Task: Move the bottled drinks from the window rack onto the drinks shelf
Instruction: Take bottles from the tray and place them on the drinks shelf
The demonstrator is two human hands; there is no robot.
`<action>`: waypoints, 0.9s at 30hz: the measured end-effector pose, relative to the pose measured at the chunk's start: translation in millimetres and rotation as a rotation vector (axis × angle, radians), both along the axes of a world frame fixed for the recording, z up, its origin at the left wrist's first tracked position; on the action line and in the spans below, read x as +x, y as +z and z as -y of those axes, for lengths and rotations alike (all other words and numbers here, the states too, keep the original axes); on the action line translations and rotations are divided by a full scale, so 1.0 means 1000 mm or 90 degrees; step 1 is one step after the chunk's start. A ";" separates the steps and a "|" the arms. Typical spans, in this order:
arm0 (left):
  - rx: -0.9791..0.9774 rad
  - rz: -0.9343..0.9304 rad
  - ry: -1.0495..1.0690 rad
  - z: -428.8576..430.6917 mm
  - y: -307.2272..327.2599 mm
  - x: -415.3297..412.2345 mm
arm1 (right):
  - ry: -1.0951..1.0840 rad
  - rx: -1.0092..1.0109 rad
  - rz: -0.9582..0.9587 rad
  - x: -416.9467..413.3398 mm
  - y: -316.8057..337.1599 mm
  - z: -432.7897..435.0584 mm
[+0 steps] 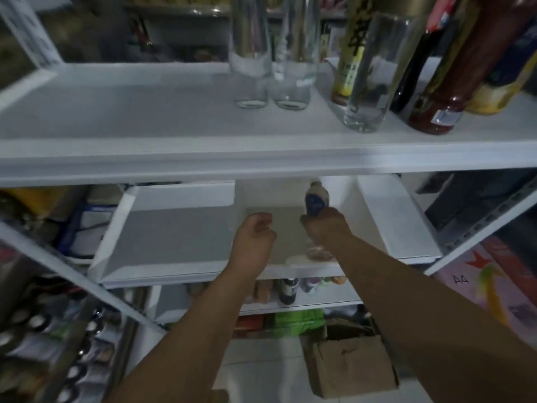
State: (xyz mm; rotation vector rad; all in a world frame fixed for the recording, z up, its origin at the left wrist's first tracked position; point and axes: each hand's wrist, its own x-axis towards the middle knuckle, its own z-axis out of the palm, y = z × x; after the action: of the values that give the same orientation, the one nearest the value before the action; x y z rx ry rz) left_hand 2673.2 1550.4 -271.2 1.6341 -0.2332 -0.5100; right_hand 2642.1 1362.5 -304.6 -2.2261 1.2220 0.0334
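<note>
- White metal shelving fills the head view, dim and a little blurred, with stock crowded on the racks to either side and a cardboard box point(353, 365) on the floor below.
- On the upper shelf point(145, 112) bottles already stand towards the right: two clear bottles point(271, 53) side by side, then a taller clear one and several dark ones leaning together by the right edge.
- One level down, the middle shelf point(174, 239) is mostly bare, and both arms reach into it.
- Around the lower body of a small blue-labelled bottle point(316, 199) the right hand point(327, 225) is closed, holding it upright over the rear middle of that shelf; whether its base is touching the board cannot be told.
- Just beside it the left hand point(255, 231) is loosely curled and empty, with nothing between its fingers.
- To finish this placement well, I would set the base flat before letting go, keeping the bottle vertical.
- Placing it towards the back or one side would leave room for later bottles.
- The free hand could steady it if it rocks.
</note>
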 end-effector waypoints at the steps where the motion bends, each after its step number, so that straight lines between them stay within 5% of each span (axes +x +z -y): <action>1: 0.008 -0.011 0.017 -0.014 0.006 0.001 | -0.006 0.056 0.062 -0.001 0.012 -0.020; 5: 0.015 -0.049 0.068 -0.076 0.027 0.002 | 0.033 0.210 0.214 -0.006 0.044 -0.105; 10: 0.066 -0.045 0.139 -0.172 0.050 0.000 | 0.120 0.272 0.240 -0.003 0.070 -0.231; 16: -0.013 -0.104 0.273 -0.337 0.083 -0.024 | 0.404 0.280 0.275 0.006 0.105 -0.407; 20: -0.042 0.047 0.456 -0.465 0.123 -0.063 | 0.620 0.270 0.353 -0.007 0.142 -0.534; 27: 0.079 0.285 0.736 -0.646 0.184 -0.186 | 0.944 0.325 0.468 -0.078 0.197 -0.730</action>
State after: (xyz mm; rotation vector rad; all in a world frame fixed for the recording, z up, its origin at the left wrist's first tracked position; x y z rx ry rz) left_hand 2487.6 2196.8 -87.0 1.6898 0.4270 0.7329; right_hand 2564.3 2092.8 -107.6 -1.8688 -0.8314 0.0811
